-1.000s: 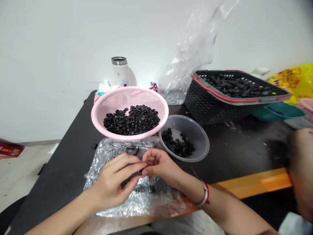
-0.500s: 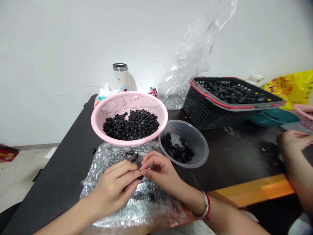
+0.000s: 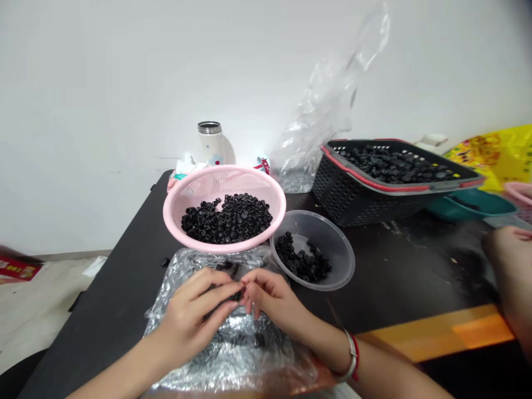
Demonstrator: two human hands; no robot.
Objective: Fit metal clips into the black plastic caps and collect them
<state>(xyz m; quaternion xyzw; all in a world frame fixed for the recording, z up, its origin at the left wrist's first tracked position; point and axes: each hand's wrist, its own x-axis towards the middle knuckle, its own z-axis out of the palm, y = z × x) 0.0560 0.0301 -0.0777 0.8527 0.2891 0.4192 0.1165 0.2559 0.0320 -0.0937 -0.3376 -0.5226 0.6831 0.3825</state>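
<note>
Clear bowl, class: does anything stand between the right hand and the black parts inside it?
Only the near-left wall of the clear bowl stands between the right hand and the black parts; the top is open, and nothing visible covers them.

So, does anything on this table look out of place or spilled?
One small black piece lies loose on the table, left of the plastic, apart from the piles in the colander and bowl. Also, the bottle appears open, with no lid on.
</note>
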